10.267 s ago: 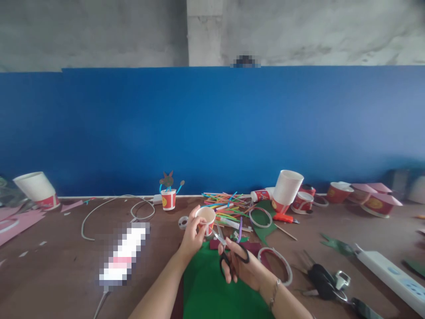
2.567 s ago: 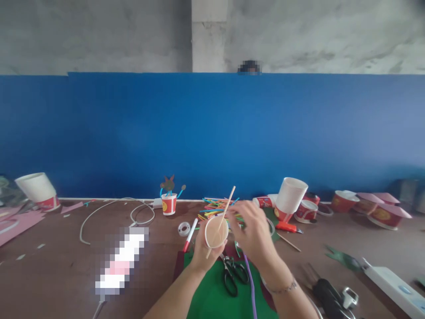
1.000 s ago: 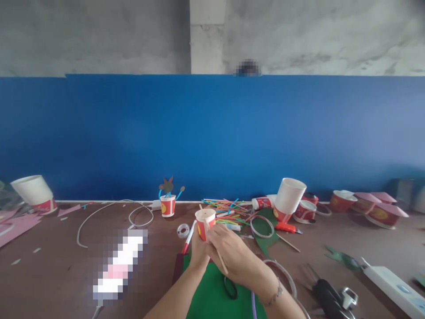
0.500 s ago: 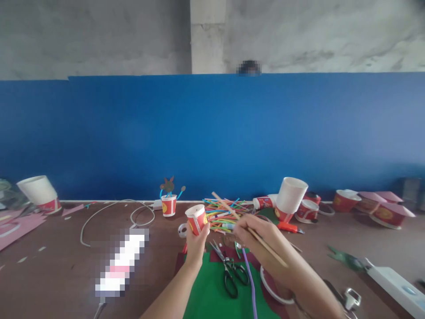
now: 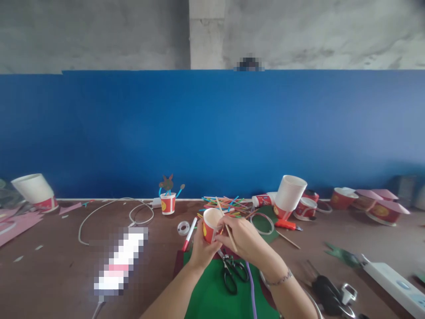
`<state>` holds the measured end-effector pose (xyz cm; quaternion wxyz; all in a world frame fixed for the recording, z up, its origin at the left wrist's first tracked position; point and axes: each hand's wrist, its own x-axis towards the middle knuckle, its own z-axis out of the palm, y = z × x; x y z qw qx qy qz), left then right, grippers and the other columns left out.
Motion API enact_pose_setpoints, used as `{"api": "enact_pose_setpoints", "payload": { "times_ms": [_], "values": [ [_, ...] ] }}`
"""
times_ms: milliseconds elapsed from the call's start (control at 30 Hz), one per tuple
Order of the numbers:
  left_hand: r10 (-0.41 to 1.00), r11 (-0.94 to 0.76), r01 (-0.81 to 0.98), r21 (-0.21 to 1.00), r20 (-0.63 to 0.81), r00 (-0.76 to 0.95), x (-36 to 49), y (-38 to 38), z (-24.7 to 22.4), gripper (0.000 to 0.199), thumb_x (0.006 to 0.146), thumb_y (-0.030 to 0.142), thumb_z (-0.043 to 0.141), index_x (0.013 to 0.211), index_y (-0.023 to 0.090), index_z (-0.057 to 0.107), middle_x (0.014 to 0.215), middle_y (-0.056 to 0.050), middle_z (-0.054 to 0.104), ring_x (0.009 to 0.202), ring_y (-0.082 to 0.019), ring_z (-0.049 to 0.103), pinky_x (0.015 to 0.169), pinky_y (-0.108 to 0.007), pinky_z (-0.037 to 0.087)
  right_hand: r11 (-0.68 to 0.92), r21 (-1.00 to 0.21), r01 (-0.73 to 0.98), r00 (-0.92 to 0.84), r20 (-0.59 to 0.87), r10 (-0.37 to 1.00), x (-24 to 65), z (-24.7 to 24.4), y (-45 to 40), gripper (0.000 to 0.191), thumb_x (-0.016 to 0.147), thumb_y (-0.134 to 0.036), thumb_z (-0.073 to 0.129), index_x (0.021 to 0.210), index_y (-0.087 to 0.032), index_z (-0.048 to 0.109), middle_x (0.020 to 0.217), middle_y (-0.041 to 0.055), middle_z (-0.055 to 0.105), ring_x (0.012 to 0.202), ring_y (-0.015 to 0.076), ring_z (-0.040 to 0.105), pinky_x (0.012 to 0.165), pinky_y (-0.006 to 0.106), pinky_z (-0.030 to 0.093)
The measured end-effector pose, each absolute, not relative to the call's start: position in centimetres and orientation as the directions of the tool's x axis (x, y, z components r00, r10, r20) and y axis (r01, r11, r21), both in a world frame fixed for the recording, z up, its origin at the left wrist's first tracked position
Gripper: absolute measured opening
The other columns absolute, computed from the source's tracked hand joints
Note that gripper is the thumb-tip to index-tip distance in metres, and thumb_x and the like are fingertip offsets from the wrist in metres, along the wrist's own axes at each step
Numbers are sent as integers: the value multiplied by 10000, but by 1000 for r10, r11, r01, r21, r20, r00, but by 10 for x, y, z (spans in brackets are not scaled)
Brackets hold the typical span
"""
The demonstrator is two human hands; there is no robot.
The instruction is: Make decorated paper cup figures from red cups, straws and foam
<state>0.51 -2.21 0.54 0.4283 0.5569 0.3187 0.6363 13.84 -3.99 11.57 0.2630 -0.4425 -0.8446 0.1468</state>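
The paper cup is held in the left hand, the stick pinched in the right hand: gentle pressure's needed!

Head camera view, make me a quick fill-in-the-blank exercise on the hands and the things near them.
1. The left hand holds a paper ____.
2. The right hand holds a wooden stick, and its wrist wears a ____.
3. The scissors have ____ handles.
4. The long strip beside the scissors is ____.
Missing words: cup; bracelet; black; purple.
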Motion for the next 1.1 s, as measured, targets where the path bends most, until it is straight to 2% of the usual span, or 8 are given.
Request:
{"api": "enact_pose_setpoints", "payload": {
  "times_ms": [133, 267, 500, 633, 767, 867, 1100],
  "values": [
    [889, -449, -202, 870, 458, 1, 5, -23, 7, 492, 695, 279, 694, 1117, 198, 454, 1016, -62, 636, 927, -217, 613, 824, -345, 490, 537, -496, 682, -442, 305, 844, 139, 116, -38, 112, 794, -215, 548, 741, -193, 644, 658, 13, 658, 585, 139, 568, 580, 217, 370],
    [897, -432, -203, 879, 443, 9, 6, -23, 7, 433, 705, 255, 686, 1077, 206, 471, 960, -42, 634, 886, -202, 613, 790, -334, 497, 515, -583, 629, -441, 278, 853, 140, 114, -35, 122, 756, -163, 541, 713, -185, 654, 622, -1, 646, 566, 120, 550, 567, 199, 369],
    [897, -433, -197, 879, 442, 0, 6, -21, 1, 545, 669, 257, 726, 1139, 210, 454, 1008, -58, 623, 920, -223, 605, 828, -365, 488, 472, -664, 581, -436, 235, 868, 141, 110, -29, 168, 688, -108, 530, 672, -175, 684, 601, -4, 646, 571, 110, 548, 562, 180, 376],
    [896, -434, -205, 877, 443, -3, 6, -20, 0, 541, 677, 237, 724, 1147, 228, 456, 1015, -53, 627, 924, -219, 605, 826, -351, 479, 486, -689, 538, -477, 226, 849, 144, 110, -29, 212, 689, -86, 507, 718, -179, 695, 656, 7, 669, 614, 117, 574, 592, 185, 390],
    [899, -429, -228, 874, 438, -15, 6, -21, 1, 552, 659, 222, 735, 1140, 214, 466, 991, -55, 634, 904, -218, 605, 812, -328, 477, 476, -674, 565, -478, 202, 855, 144, 112, -30, 174, 680, -119, 545, 762, -177, 687, 664, 6, 660, 597, 119, 554, 576, 193, 381],
    [907, -417, -205, 886, 420, -26, 5, -21, 2, 561, 660, 220, 729, 1156, 199, 469, 975, -62, 635, 879, -217, 604, 793, -317, 478, 458, -640, 617, -440, 202, 875, 143, 112, -30, 107, 701, -167, 560, 706, -165, 666, 601, 0, 629, 563, 113, 522, 552, 190, 362],
    [896, -444, -98, 890, 439, -74, 8, -23, 3, 564, 664, 175, 694, 1175, 189, 455, 1021, -84, 618, 910, -230, 593, 817, -340, 470, 467, -549, 693, -416, 224, 881, 141, 113, -31, 135, 732, -225, 572, 616, -165, 601, 527, -14, 567, 515, 105, 478, 524, 198, 321]
  ]
}}
